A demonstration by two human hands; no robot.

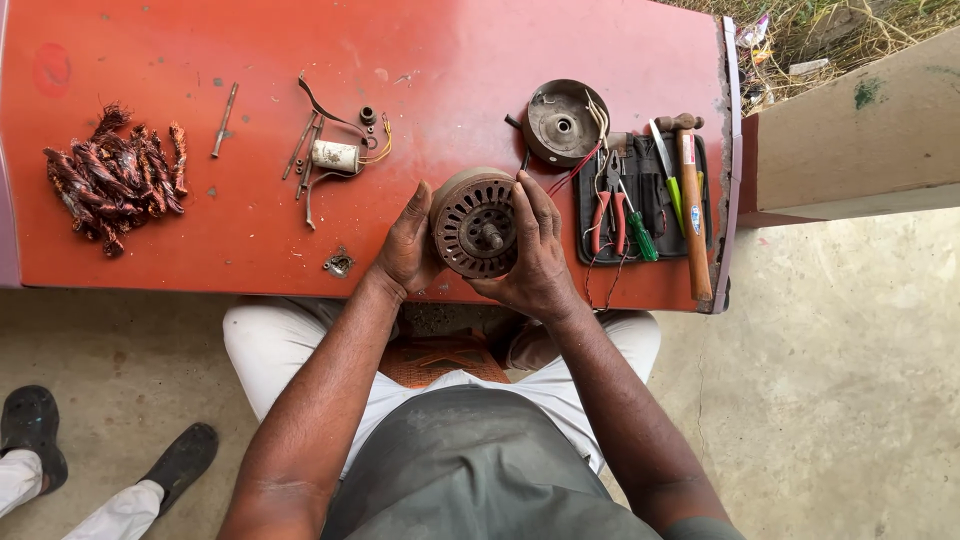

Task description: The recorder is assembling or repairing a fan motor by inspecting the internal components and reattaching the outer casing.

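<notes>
On red table (250, 40), rusty round slotted motor core (473, 222), central shaft stub, both hands gripping

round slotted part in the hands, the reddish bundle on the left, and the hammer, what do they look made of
Round slotted part, held between left hand and right hand: likely steel or iron, dull brown and rusty-looking, with a ring of slots and a centre shaft.
Reddish bundle: probably copper wire, judging by its coppery sheen and twisted strands.
Hammer: wooden-looking tan handle, dark metal head.

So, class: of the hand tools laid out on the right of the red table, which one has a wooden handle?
The hammer, lying at the far right edge of the tool pouch; the pliers have red grips, the screwdriver green.
</notes>
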